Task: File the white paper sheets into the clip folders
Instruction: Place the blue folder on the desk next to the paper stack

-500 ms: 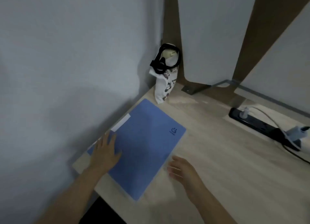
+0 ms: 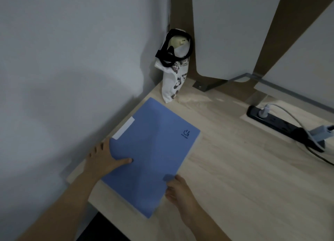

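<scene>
Blue folder (image 2: 153,150) on desk (image 2: 235,168): spine edge in grip of left hand (image 2: 103,161), thumb on cover; open edge in pinch of right hand (image 2: 180,192).

The pale wooden surface (image 2: 235,168) carried a blue folder (image 2: 153,156) lying flat, a panda-print bag (image 2: 173,83) upright in the corner, and a black power strip (image 2: 278,122).

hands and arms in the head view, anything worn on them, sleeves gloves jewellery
Nothing worn shows. The left hand and right hand are ungloved, and both forearms are bare to the picture's bottom edge, with no sleeve in view. No watch, bracelet or ring can be made out in the dim picture.
</scene>
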Tool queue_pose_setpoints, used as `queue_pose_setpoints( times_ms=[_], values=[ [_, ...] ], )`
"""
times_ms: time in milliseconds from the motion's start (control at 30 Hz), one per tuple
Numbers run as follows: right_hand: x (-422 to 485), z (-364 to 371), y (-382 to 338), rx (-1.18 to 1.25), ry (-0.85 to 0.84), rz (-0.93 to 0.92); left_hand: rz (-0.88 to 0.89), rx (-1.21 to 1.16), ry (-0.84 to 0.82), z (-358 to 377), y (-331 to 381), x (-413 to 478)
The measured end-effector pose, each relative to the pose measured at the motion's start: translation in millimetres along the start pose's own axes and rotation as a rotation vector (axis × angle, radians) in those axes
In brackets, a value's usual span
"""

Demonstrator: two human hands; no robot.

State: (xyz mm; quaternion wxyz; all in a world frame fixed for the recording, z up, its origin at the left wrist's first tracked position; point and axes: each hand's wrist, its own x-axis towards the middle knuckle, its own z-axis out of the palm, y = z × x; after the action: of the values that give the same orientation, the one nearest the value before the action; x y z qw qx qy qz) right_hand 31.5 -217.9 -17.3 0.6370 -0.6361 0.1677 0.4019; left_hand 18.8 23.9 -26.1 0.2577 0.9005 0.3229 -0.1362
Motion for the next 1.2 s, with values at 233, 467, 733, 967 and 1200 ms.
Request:
queue_pose_setpoints(
  times_ms=[233,467,733,967,1200],
  values=[
    [-3,0,7,0.010,0.047,-0.079,0.013,-0.062,0.085,16,3,-22],
    [-15,-4,19,-0.059,0.157,-0.241,0.117,-0.172,0.120,27,-4,-43],
    [-27,-48,31,-0.059,0.322,-0.269,0.132,-0.581,0.037,33,15,-82],
    [-83,-138,23,0.242,0.252,-0.293,0.072,-0.772,-0.154,57,91,-117],
    [-132,-211,70,0.380,0.478,-0.282,0.138,-0.647,-0.348,126,165,-137]
  ],
)
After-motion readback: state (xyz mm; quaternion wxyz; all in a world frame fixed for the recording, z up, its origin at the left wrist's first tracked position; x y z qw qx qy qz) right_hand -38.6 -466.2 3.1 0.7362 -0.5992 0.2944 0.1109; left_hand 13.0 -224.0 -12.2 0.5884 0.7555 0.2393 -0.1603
